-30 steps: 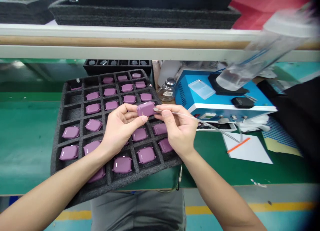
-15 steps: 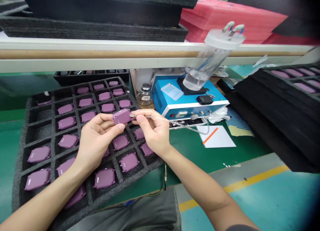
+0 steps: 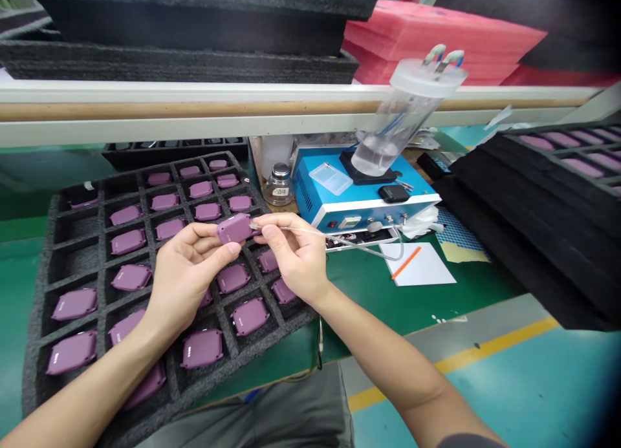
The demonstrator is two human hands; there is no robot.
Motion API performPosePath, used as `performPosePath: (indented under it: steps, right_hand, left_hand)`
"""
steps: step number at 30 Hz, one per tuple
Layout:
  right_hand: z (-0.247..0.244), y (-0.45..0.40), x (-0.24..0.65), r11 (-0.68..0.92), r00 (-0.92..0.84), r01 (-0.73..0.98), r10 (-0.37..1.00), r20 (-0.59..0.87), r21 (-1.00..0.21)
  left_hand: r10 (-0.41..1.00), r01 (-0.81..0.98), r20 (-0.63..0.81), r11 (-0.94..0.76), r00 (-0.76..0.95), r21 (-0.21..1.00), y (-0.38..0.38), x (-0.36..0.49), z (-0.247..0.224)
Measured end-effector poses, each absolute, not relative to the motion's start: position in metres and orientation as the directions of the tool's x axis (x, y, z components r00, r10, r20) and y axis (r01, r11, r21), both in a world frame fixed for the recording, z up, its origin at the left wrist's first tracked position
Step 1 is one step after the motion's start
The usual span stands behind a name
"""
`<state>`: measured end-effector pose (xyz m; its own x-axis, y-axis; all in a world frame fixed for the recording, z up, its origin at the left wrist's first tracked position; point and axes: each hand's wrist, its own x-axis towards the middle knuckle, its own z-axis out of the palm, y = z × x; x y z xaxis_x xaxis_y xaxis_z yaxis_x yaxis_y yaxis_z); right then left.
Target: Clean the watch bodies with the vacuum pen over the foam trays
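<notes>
A purple watch case (image 3: pixel 233 229) is pinched between the thumb and fingers of my left hand (image 3: pixel 187 273), a little above the foam tray. My right hand (image 3: pixel 298 254) grips the tip end of a thin clear tube (image 3: pixel 352 241), which runs back to the front of the blue box. The metal tip meets the right edge of the case; whether it touches or goes in, I cannot make out. Below both hands lies the dark grey foam tray (image 3: pixel 99 267), its pockets holding several similar purple cases (image 3: pixel 202 348). A few pockets at the left are bare.
The blue box (image 3: pixel 310 196) carries a tilted clear cylinder (image 3: pixel 388 131) with liquid low inside. Left of it stands a small glass bottle (image 3: pixel 279 184). White paper with an orange stick (image 3: pixel 406 263) lies on the green bench. Black foam trays (image 3: pixel 528 222) jut in at right; a shelf (image 3: pixel 194 125) crosses above.
The view has shifted very slightly. Both hands keep the same hold on the watch case and the tube tip, with no other clear movement.
</notes>
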<state>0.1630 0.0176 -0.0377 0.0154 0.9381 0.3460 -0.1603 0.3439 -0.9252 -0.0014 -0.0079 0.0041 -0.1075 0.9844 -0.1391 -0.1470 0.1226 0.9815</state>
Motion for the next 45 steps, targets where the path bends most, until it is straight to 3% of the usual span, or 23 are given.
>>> performPosePath:
  steps: [45]
  right_hand:
    - [-0.0387, 0.0173, 0.1633, 0.348, 0.008, -0.171, 0.936, 0.351, -0.922]
  left_hand:
    - [0.988, -0.136, -0.127, 0.115, -0.087, 0.984, -0.0078, -0.0020, 0.0027]
